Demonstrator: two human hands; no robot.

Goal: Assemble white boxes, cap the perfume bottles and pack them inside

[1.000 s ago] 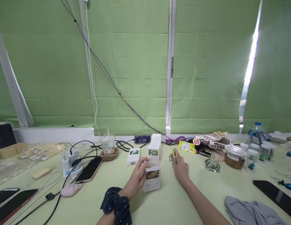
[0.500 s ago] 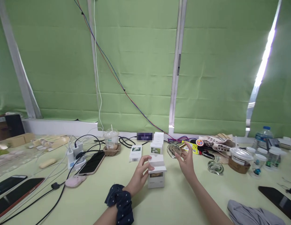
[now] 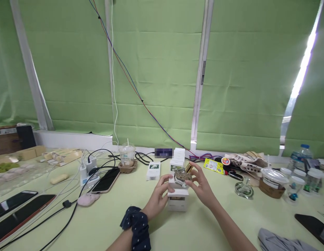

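Note:
A small white box (image 3: 177, 204) with its flap raised stands in front of me, and my left hand (image 3: 160, 195) grips its upper left part. My right hand (image 3: 202, 184) holds a round glass bottle (image 3: 182, 177) with a gold cap (image 3: 189, 167), tilted over the box's raised flap. Behind them stands another open white box (image 3: 179, 157), partly covered by the bottle. A closed white box (image 3: 153, 170) with a green picture lies to its left.
On the left are a phone (image 3: 106, 180), cables, a power strip (image 3: 89, 178) and a plastic cup (image 3: 126, 155). On the right are a second glass bottle (image 3: 244, 189), a yellow packet (image 3: 214, 166), a lidded bowl (image 3: 274, 181), small jars and a grey cloth (image 3: 284, 240).
My right hand has brought the glass bottle leftward and nearer, from beside the boxes to over the front box. My left hand stays on the box. The view has shifted slightly.

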